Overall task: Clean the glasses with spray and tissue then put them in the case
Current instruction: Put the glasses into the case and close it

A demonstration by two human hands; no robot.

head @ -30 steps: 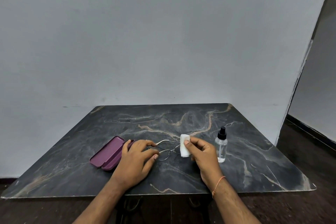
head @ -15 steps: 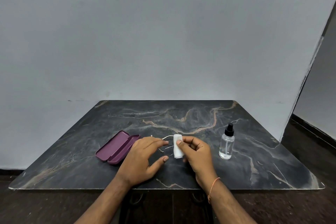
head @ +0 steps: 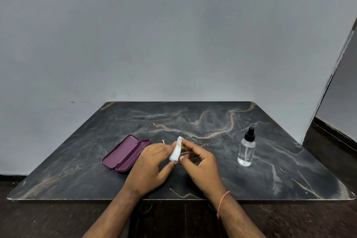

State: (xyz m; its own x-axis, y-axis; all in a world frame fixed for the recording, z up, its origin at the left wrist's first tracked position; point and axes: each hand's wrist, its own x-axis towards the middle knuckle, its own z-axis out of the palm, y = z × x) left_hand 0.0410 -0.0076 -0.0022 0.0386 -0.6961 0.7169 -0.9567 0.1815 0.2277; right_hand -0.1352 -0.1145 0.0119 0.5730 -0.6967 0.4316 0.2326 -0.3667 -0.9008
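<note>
- Dark marble-look surface (head: 193, 118) w/ tan veins is sitting against a plain grey wall (head: 173, 35), taking up the lower half of the head view
- Purple case (head: 126, 153) is lying open on the left part of the surface, both halves facing up, angled diagonally, nothing showing inside it
- Left hand (head: 149, 168) is coming in from the bottom just right of the case, its edge overlapping the case's near corner in view; can't tell if touching
- Left hand's fingers are curling in narrow, thumb & fingertips meeting the tissue; looks like it's steadying the glasses underneath, but the exact grip is hidden
- Folded white tissue (head: 176, 151) is standing nearly upright between the two hands, pinched at the centre of the surface
- Glasses (head: 201, 144) are mostly hidden behind the hands & tissue; only thin metal bits are showing, one temple tip poking out left, a wire arm reaching right, part of a rim below the tissue
- Right hand (head: 201, 166) is closing narrow on the tissue, thumb pressing its lower end; thin orange thread (head: 222, 204) is circling that wrist
- Clear spray bottle (head: 246, 150) w/ black pump top is standing upright well to the right of the hands, touching nothing else
</note>
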